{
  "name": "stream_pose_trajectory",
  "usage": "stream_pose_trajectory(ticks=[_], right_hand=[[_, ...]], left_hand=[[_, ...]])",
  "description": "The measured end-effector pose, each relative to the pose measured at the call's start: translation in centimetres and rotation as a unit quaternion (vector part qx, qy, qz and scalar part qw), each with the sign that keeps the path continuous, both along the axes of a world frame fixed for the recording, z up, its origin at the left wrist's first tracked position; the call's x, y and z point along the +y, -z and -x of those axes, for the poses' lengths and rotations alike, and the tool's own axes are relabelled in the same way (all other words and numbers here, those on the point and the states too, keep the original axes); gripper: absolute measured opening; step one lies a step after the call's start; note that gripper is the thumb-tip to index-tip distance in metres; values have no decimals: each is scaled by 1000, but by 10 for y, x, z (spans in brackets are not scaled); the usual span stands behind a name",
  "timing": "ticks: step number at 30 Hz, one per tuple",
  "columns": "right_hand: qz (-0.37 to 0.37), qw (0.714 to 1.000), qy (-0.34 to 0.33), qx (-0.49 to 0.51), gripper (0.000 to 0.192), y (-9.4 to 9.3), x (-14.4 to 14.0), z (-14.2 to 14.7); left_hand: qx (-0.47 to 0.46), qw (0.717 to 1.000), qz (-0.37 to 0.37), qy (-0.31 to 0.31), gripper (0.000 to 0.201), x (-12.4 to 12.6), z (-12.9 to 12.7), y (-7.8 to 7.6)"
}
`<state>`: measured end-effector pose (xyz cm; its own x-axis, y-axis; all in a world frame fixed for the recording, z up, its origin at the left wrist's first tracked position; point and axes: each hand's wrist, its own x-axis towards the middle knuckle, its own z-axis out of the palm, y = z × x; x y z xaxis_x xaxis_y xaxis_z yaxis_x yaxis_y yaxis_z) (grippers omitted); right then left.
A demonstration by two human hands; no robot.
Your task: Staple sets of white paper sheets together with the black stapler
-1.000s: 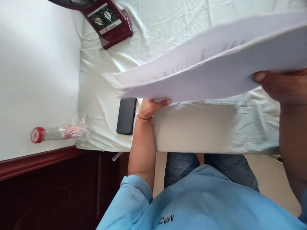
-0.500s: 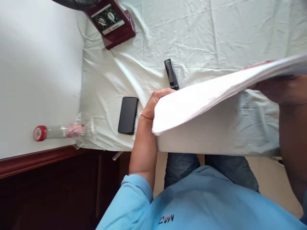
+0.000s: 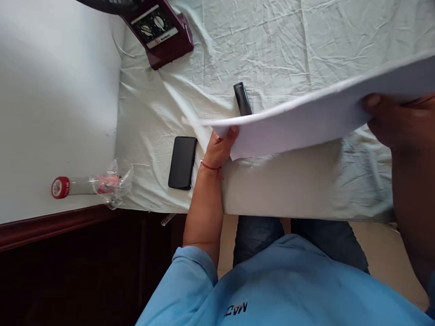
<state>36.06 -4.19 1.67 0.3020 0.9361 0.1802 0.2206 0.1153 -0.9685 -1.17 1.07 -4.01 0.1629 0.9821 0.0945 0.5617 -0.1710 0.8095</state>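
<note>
One large white sheet of paper is held up over the sheet-covered bed, slanting from low at the left to high at the right. Two hands are seen on it. The left hand is closed on the lower left corner, thumb on top, with one red thread tied round the wrist and the forearm reaching up from a blue sleeve. The right hand is clamped on the right edge, thumb pressed to the near face, close to the camera.

On the bed lie one black phone, face up just left of the left wrist, and one black pen-like stick, partly hidden by the paper. One dark red fan base bears two dials and a label too small to be read. One red-capped bottle lies on the floor. On the blue shirt, mirrored letters resembling "MAC" can be made out.
</note>
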Motion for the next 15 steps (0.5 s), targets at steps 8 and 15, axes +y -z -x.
stream_pose_trajectory(ticks=[8,15], right_hand=[[97,993,64,-12,57,1,1,-11],[297,953,57,-21,40,8,-14,-26]], left_hand=[[-228,965,120,46,67,-6,-7,-8],[-210,973,97,12,62,5,-4,-13]])
